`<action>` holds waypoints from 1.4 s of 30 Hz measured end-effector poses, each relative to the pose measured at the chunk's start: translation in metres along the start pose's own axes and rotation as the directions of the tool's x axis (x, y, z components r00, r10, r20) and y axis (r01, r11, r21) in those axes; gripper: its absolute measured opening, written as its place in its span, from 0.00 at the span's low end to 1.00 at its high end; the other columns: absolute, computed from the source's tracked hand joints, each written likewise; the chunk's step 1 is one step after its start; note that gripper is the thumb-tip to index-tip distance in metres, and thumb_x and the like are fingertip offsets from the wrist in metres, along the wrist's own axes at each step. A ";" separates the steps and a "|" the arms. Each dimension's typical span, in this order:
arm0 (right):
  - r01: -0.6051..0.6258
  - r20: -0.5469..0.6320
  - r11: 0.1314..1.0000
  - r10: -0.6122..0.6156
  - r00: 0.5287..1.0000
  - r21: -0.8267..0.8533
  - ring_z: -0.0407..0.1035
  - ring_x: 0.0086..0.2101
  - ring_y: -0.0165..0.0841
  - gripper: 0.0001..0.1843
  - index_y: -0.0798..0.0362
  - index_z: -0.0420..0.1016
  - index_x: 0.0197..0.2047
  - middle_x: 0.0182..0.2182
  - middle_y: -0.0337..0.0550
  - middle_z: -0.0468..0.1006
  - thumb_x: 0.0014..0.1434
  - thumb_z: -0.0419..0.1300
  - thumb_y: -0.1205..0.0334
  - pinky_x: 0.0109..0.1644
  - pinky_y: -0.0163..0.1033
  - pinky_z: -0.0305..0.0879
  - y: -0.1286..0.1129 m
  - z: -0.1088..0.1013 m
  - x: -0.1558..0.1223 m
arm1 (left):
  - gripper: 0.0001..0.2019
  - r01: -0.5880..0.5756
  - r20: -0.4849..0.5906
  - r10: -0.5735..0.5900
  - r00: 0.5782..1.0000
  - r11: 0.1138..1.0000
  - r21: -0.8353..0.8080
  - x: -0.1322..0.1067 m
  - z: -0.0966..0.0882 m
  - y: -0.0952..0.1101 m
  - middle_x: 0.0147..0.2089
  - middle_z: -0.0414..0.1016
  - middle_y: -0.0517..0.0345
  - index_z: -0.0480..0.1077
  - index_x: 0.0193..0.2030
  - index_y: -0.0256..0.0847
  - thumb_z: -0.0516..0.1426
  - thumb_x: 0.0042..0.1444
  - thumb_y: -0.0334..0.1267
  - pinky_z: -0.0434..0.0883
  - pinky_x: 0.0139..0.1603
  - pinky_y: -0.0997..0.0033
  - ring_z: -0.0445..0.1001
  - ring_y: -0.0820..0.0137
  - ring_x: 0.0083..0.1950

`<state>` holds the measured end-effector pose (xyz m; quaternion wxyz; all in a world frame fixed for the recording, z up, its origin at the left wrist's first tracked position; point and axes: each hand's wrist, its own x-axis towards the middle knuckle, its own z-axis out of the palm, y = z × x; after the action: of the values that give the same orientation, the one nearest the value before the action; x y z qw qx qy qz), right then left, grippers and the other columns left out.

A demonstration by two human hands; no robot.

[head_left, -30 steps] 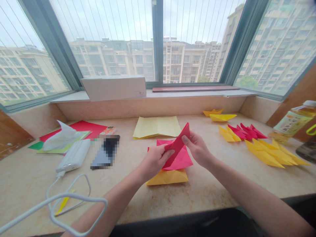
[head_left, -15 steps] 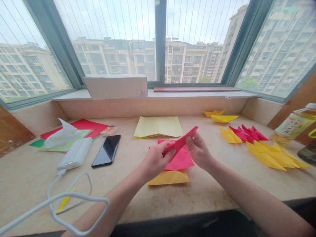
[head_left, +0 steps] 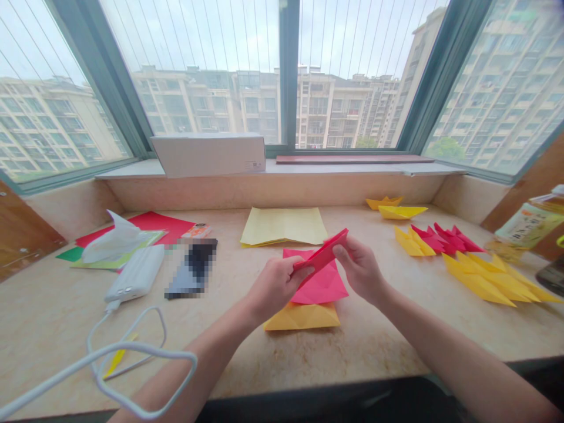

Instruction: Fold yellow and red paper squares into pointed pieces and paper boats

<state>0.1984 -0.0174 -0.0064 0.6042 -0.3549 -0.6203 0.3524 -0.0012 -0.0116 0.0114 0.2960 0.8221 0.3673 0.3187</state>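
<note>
Hands pinch a folded red paper [head_left: 321,257] above the desk [head_left: 374,346]: left hand [head_left: 275,286] closed on its lower end, right hand [head_left: 361,268] closed on its upper end. Beneath it lie a pink sheet [head_left: 324,286] and a yellow sheet [head_left: 302,317].

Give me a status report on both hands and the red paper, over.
Left hand and right hand both pinch the red folded paper, one at each end. Pink sheet on yellow sheet lies directly below. Nothing blocking the hands.
</note>
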 end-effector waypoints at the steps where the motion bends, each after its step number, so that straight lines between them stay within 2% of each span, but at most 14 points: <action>1: -0.006 -0.002 1.000 0.006 1.000 -0.009 0.70 0.30 0.37 0.17 0.51 0.78 0.35 0.29 0.43 0.79 0.63 0.60 0.46 0.32 0.39 0.67 0.000 -0.001 0.001 | 0.20 -0.006 0.008 0.006 1.000 1.000 0.017 0.000 0.000 0.000 0.23 0.63 0.63 0.69 0.26 0.36 0.51 0.66 0.46 0.53 0.26 0.75 0.58 0.76 0.25; 5: -0.041 0.021 0.999 0.042 0.999 -0.002 0.70 0.28 0.36 0.18 0.51 0.79 0.34 0.27 0.42 0.79 0.63 0.60 0.46 0.31 0.39 0.66 0.002 -0.005 0.003 | 0.22 -0.027 0.023 0.026 0.999 0.998 0.058 0.000 0.000 -0.002 0.21 0.58 0.64 0.67 0.23 0.36 0.51 0.66 0.46 0.51 0.25 0.75 0.55 0.76 0.24; 9: -0.050 0.111 0.999 0.047 0.993 0.023 0.72 0.30 0.36 0.17 0.51 0.79 0.39 0.31 0.44 0.81 0.64 0.60 0.46 0.33 0.39 0.69 0.002 -0.009 0.008 | 0.21 -0.042 -0.005 0.043 0.999 0.995 0.094 0.001 0.001 -0.006 0.22 0.65 0.61 0.71 0.27 0.36 0.50 0.67 0.46 0.54 0.25 0.75 0.61 0.75 0.25; 11: -0.032 0.139 0.998 0.024 0.990 0.058 0.74 0.35 0.36 0.17 0.50 0.77 0.47 0.37 0.45 0.81 0.64 0.60 0.47 0.38 0.40 0.71 0.001 -0.011 0.010 | 0.18 -0.053 -0.031 0.058 0.998 0.988 0.145 0.002 -0.001 -0.008 0.25 0.71 0.59 0.74 0.32 0.37 0.51 0.67 0.46 0.58 0.27 0.75 0.66 0.73 0.27; 14: 0.037 0.143 0.994 -0.052 0.988 0.105 0.75 0.42 0.38 0.27 0.45 0.66 0.60 0.50 0.49 0.78 0.62 0.62 0.44 0.45 0.43 0.73 -0.001 -0.015 0.012 | 0.15 -0.088 -0.038 0.101 0.994 0.965 0.248 0.002 -0.005 -0.012 0.33 0.79 0.56 0.76 0.44 0.40 0.54 0.65 0.47 0.64 0.31 0.73 0.73 0.69 0.31; 16: 0.093 0.151 0.992 -0.105 0.983 0.085 0.75 0.45 0.38 0.30 0.43 0.62 0.62 0.55 0.50 0.74 0.61 0.62 0.43 0.47 0.45 0.73 -0.001 -0.018 0.012 | 0.16 -0.111 -0.035 0.131 0.991 0.932 0.344 0.002 -0.007 -0.014 0.38 0.81 0.54 0.74 0.51 0.41 0.56 0.63 0.48 0.67 0.35 0.71 0.77 0.66 0.34; 20: 0.120 0.205 0.979 -0.085 0.975 -0.165 0.74 0.46 0.38 0.19 0.44 0.69 0.56 0.54 0.47 0.75 0.64 0.62 0.52 0.51 0.46 0.72 0.002 -0.020 0.011 | 0.19 -0.131 0.007 0.146 0.989 0.864 0.487 0.002 -0.009 -0.019 0.44 0.82 0.52 0.70 0.57 0.44 0.58 0.62 0.50 0.71 0.39 0.67 0.80 0.60 0.42; 24: 0.176 0.228 0.911 -0.094 0.969 -0.373 0.72 0.51 0.40 0.06 0.48 0.77 0.43 0.53 0.47 0.75 0.64 0.59 0.63 0.55 0.47 0.69 0.004 -0.021 0.013 | 0.27 -0.112 0.061 0.094 0.994 0.831 0.546 0.002 -0.011 -0.021 0.49 0.80 0.49 0.64 0.61 0.44 0.57 0.61 0.56 0.72 0.41 0.62 0.80 0.54 0.45; 26: 0.177 0.269 0.882 -0.060 0.961 -0.438 0.70 0.54 0.41 0.09 0.49 0.79 0.38 0.53 0.46 0.75 0.62 0.58 0.69 0.58 0.49 0.67 0.003 -0.022 0.015 | 0.25 -0.119 0.076 0.093 0.993 0.837 0.534 0.002 -0.012 -0.020 0.51 0.79 0.48 0.63 0.60 0.43 0.52 0.64 0.56 0.73 0.42 0.61 0.79 0.54 0.47; 29: 0.177 0.353 0.853 0.009 0.936 -0.490 0.71 0.54 0.39 0.15 0.49 0.81 0.39 0.53 0.45 0.75 0.59 0.56 0.75 0.60 0.49 0.66 0.000 -0.028 0.016 | 0.20 -0.125 0.084 0.095 0.992 0.842 0.524 0.002 -0.014 -0.019 0.49 0.79 0.50 0.64 0.55 0.42 0.48 0.67 0.54 0.72 0.41 0.63 0.79 0.57 0.45; 33: 0.323 0.537 0.744 0.056 0.842 -0.585 0.68 0.58 0.41 0.17 0.45 0.82 0.45 0.57 0.45 0.74 0.59 0.59 0.73 0.61 0.50 0.66 -0.003 -0.033 0.013 | 0.14 -0.185 0.163 0.110 0.981 0.796 0.576 0.003 -0.014 -0.017 0.42 0.79 0.52 0.68 0.44 0.40 0.51 0.66 0.50 0.70 0.36 0.67 0.78 0.60 0.40; 37: 0.521 0.616 0.550 -0.017 0.788 -0.652 0.61 0.62 0.46 0.14 0.43 0.81 0.47 0.59 0.47 0.73 0.58 0.66 0.67 0.63 0.56 0.61 -0.001 -0.024 0.008 | 0.13 -0.285 0.240 0.175 0.955 0.766 0.576 0.004 -0.012 -0.018 0.43 0.79 0.53 0.71 0.37 0.39 0.52 0.67 0.44 0.69 0.37 0.69 0.78 0.64 0.39; 39: 0.580 0.627 0.500 -0.090 0.774 -0.643 0.62 0.61 0.45 0.14 0.44 0.80 0.50 0.60 0.47 0.71 0.60 0.66 0.64 0.63 0.55 0.61 0.002 -0.017 0.006 | 0.14 -0.307 0.230 0.212 0.950 0.773 0.556 0.004 -0.011 -0.020 0.47 0.79 0.53 0.72 0.37 0.39 0.51 0.68 0.44 0.71 0.39 0.68 0.79 0.63 0.41; 42: 0.634 0.628 0.447 -0.186 0.756 -0.631 0.66 0.57 0.41 0.09 0.47 0.80 0.47 0.58 0.47 0.73 0.65 0.61 0.64 0.61 0.51 0.63 0.004 -0.008 0.005 | 0.14 -0.313 0.187 0.252 0.949 0.800 0.512 0.003 -0.010 -0.021 0.52 0.78 0.51 0.74 0.38 0.40 0.52 0.67 0.44 0.73 0.46 0.64 0.78 0.61 0.47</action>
<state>0.2063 -0.0111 -0.0070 0.2670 -0.3268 -0.9043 -0.0647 -0.0158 0.0049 0.0033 0.0235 0.9335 0.2978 0.1984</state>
